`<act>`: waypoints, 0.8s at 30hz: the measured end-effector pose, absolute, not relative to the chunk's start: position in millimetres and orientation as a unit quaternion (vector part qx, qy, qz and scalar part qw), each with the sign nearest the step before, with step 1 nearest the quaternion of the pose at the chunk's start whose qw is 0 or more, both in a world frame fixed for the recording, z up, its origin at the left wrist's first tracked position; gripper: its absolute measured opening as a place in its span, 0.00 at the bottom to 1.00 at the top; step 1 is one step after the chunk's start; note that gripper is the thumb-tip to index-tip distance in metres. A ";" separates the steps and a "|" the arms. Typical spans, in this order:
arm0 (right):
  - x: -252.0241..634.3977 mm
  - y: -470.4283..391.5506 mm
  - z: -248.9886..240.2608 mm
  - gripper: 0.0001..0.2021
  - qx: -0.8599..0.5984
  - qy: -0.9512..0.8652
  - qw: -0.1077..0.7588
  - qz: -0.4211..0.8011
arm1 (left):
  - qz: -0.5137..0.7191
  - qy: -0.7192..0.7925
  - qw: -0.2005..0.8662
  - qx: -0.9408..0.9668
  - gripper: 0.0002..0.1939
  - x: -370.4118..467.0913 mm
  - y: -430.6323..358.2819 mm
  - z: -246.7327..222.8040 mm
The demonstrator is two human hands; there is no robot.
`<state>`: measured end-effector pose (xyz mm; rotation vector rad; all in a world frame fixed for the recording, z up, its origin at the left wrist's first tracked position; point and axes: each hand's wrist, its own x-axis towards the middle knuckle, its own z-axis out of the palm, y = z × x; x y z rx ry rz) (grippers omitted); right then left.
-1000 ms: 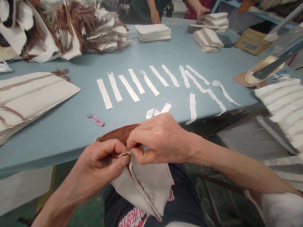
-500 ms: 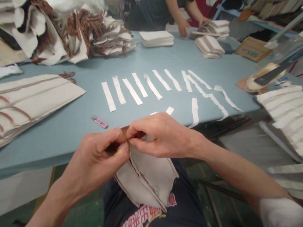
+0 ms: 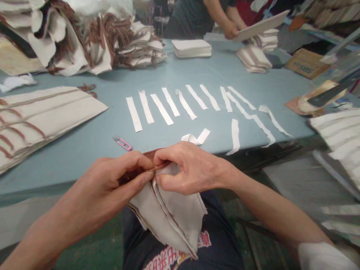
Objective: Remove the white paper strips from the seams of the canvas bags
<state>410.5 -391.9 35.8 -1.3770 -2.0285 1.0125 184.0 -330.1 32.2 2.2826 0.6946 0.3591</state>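
Observation:
A cream fabric piece [image 3: 182, 210] with brown edging hangs from my hands over my lap, at the near table edge. My left hand [image 3: 120, 180] pinches its brown-edged top between thumb and fingers. Close beside it, my right hand [image 3: 191, 168] grips the same edge, fingertips almost touching those of the left. What lies between the fingertips is too small to make out. Pink thread snips [image 3: 123, 143] lie on the blue table [image 3: 112, 84] just beyond my left hand. Past my right hand is a curled white strip [image 3: 197, 138].
Several white strips [image 3: 163, 108] lie in a row across the table. Striped fabric pieces [image 3: 56, 116] are at left, a large heap [image 3: 98, 45] behind them. Across the table a person's hands [image 3: 231, 30] hold a flat board-like piece [image 3: 261, 26]. A cardboard box [image 3: 306, 63] sits at right.
My right fingers have shifted slightly down along the edge, and the curled strip shows more. Across the table, the person has raised a flat pale piece. The view has shifted a little.

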 end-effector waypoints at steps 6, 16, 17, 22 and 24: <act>404.0 -398.0 37.9 0.06 -0.494 -0.753 0.260 0.347 | 0.158 0.192 0.318 0.915 0.07 178.1 -329.9 36.9; 395.5 -393.4 38.6 0.03 -0.507 -0.705 0.297 0.397 | 0.202 0.146 0.153 0.956 0.16 154.0 -342.1 9.8; 395.9 -392.4 37.4 0.03 -0.499 -0.685 0.311 0.431 | 0.206 0.144 0.129 0.959 0.19 150.6 -341.5 3.1; 399.6 -388.1 29.8 0.06 -0.424 -0.576 0.327 0.618 | 0.238 0.135 0.028 0.961 0.24 154.9 -343.4 -15.3; 399.4 -388.7 26.3 0.10 -0.421 -0.549 0.326 0.645 | 0.278 0.141 0.017 0.950 0.19 164.6 -347.1 -15.1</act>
